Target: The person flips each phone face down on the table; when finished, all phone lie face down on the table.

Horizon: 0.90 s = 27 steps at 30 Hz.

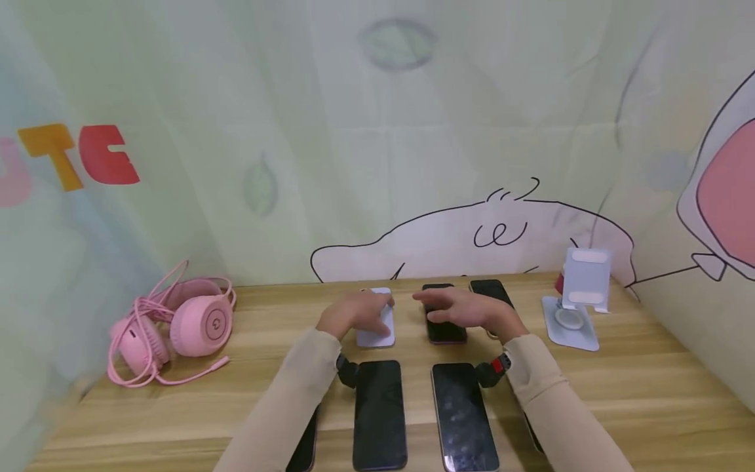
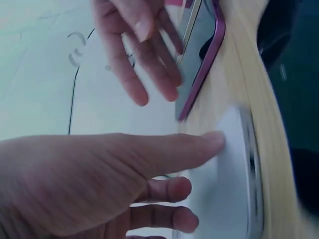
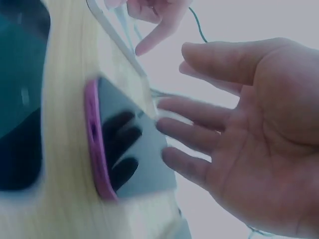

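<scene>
White phone point(image 1: 373, 340) lies flat on the bench point(image 1: 177, 419), a bit left of centre, partly covered by the left hand point(image 1: 357, 311). Left grip is apart: thumb extended over the phone's face, fingers reaching across its far part; touching or just above, can't tell. Dark phone point(image 1: 446, 333) with a purple edge lies flat to its right, with a gap between. Right hand point(image 1: 462, 308) hangs over it, grip apart, fingers spread and reflected in the glass, nothing held. For good handling, each phone looks best taken by its long edges, thumb one side, fingers the other, pads off the glass; slick faces would likely slide under a press from above. Fingertips probably need to go lower and wider first. Wrist mounts, left point(image 1: 347, 372) and right point(image 1: 492, 372), sit near the front phones, left point(image 1: 380, 416) and right point(image 1: 466, 416), so wrists should stay high to avoid knocking them. Rear phone point(image 1: 492, 290) is just beyond the right hand; fingers should steer clear of it. Another phone point(image 1: 304, 446) shows beside the left sleeve point(image 1: 283, 400). Farther out: stand point(image 1: 586, 278) at right, pink headphones point(image 1: 203, 324) at left, printed backdrop point(image 1: 236, 98) behind.
</scene>
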### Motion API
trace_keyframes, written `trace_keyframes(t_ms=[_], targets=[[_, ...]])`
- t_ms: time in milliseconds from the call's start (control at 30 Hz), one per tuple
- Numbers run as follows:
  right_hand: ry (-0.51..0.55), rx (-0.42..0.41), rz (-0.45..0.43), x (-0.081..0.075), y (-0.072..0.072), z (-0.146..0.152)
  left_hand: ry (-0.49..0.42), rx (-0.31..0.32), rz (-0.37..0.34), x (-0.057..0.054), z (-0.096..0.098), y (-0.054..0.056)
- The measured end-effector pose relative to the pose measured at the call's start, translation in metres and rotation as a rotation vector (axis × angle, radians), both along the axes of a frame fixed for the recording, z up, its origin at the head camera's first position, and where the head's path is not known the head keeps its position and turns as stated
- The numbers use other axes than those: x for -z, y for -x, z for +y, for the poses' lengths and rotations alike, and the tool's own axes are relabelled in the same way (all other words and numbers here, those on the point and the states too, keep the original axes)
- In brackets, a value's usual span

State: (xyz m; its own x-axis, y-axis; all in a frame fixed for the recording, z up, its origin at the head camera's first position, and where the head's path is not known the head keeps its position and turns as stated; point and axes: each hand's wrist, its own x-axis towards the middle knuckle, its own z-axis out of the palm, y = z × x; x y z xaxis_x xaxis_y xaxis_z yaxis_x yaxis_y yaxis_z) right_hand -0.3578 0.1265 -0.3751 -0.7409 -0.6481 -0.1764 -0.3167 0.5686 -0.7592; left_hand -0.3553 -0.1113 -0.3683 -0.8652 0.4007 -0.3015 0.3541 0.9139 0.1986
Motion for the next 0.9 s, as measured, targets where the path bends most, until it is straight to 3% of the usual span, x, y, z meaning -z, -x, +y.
trace_keyframes(t_ms=[167, 367, 567, 900], targets=[[0.014, 0.083, 0.083, 0.003, -0.001, 0.028, -0.11, 0.09, -0.003, 0.007, 0.031, 0.004], [0.085, 0.089, 0.099, 0.008, -0.005, 0.046, -0.242, 0.11, -0.041, 0.014, 0.052, 0.008], [0.081, 0.165, 0.021, 0.016, -0.007, 0.046, -0.306, 0.077, -0.081, 0.023, 0.051, 0.005], [0.013, 0.22, 0.024, 0.013, -0.005, 0.049, -0.323, 0.117, -0.11, 0.02, 0.052, 0.01]])
